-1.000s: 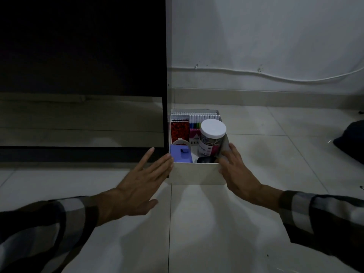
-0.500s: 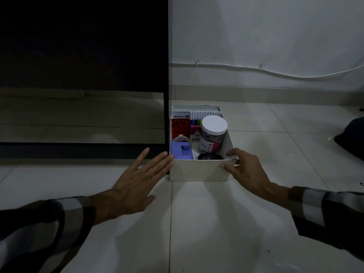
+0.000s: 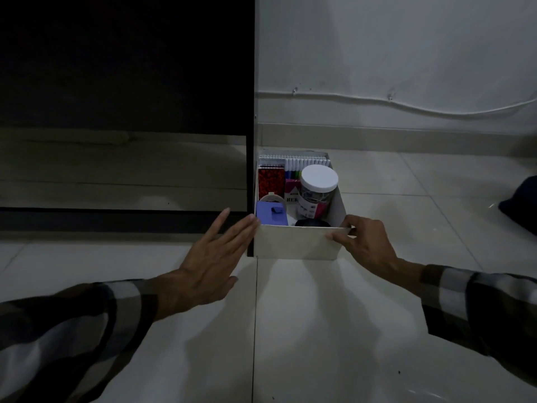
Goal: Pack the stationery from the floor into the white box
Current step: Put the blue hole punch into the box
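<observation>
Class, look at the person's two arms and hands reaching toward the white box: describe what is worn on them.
Both arms wear long checked sleeves in dark and pale grey squares, the left sleeve and the right sleeve ending at the wrists. The left hand and right hand are bare: no gloves, rings or watch show.

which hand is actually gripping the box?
The right hand: it pinches the white box at its near right corner. The left hand lies flat, fingers straight.

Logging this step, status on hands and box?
Left hand flat against the white box near-left corner. Right hand pinching near-right rim. Jar, markers inside. Dark cabinet hard against left.
</observation>
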`<control>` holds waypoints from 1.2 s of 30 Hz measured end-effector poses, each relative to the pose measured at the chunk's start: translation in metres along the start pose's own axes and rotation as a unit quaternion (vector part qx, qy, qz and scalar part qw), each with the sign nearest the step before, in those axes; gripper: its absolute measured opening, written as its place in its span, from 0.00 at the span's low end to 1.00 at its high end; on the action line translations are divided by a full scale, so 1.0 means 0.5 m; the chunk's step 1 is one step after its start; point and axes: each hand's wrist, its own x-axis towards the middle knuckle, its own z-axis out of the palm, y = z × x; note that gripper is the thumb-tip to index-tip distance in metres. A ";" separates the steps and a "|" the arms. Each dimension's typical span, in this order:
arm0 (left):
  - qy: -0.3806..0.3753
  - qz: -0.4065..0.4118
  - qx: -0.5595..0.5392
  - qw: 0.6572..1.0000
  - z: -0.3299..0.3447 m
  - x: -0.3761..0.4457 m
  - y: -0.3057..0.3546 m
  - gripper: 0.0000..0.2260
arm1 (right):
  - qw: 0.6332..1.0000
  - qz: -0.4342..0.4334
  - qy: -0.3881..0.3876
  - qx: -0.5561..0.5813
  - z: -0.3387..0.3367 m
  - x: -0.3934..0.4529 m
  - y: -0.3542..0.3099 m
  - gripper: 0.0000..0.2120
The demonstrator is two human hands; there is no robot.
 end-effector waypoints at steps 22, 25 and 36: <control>-0.066 0.065 0.085 0.992 -0.019 0.008 -0.015 0.46 | 0.998 0.035 0.004 -0.049 -0.007 -0.020 -0.048 0.12; -0.063 0.060 0.058 0.995 -0.023 0.007 -0.018 0.50 | 0.999 0.013 -0.006 -0.044 -0.005 -0.042 -0.058 0.16; 0.054 -0.018 -0.212 0.976 -0.079 -0.022 -0.026 0.42 | 0.995 -0.091 0.020 -0.025 0.000 -0.056 -0.138 0.21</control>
